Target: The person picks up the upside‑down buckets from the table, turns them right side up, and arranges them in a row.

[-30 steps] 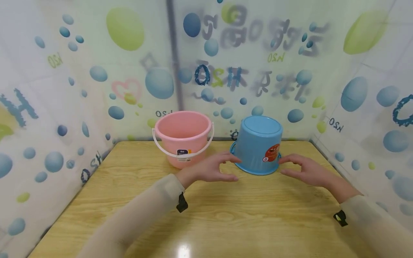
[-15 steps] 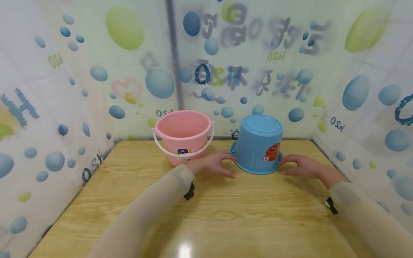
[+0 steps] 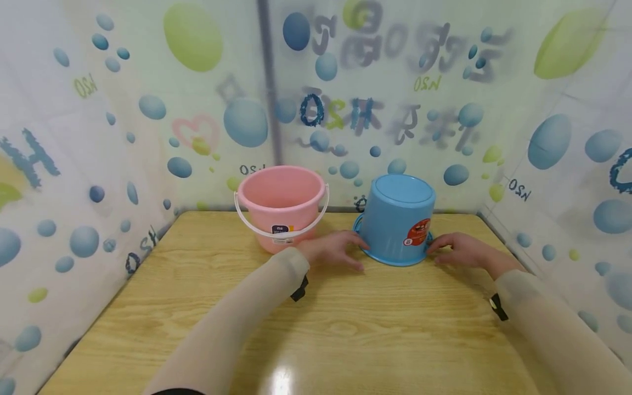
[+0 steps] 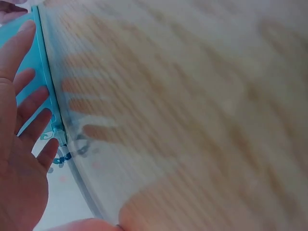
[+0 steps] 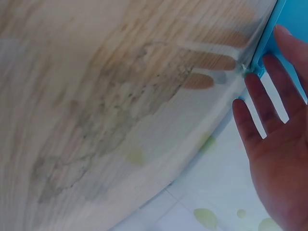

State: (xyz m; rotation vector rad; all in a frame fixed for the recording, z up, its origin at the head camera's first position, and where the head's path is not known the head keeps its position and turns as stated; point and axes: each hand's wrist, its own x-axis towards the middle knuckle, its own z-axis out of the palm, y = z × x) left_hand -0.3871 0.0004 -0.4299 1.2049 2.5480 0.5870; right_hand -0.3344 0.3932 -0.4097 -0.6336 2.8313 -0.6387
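Note:
A blue bucket (image 3: 397, 227) stands upside down on the table, with a red sticker on its side and its rim on the tabletop. My left hand (image 3: 338, 249) is at the left of its rim, fingers spread and slightly bent. At the rim's right side, near the handle joint, is my right hand (image 3: 459, 249). In the left wrist view, the fingers of the left hand (image 4: 21, 159) reach along the blue bucket (image 4: 30, 62). The right wrist view shows the right hand (image 5: 284, 159) with separated fingers by the bucket's edge. Whether the fingertips press on it, I cannot tell.
A pink bucket (image 3: 301, 214) with a white handle stands upright just behind my left forearm. Walls with printed bubbles (image 3: 245, 122) enclose the wooden table (image 3: 345, 329) at the back and both sides.
Both forearms have reached a little farther forward and inward, bringing the hands low beside the blue bucket's rim. The view has shifted slightly. Neither bucket has visibly moved on the table.

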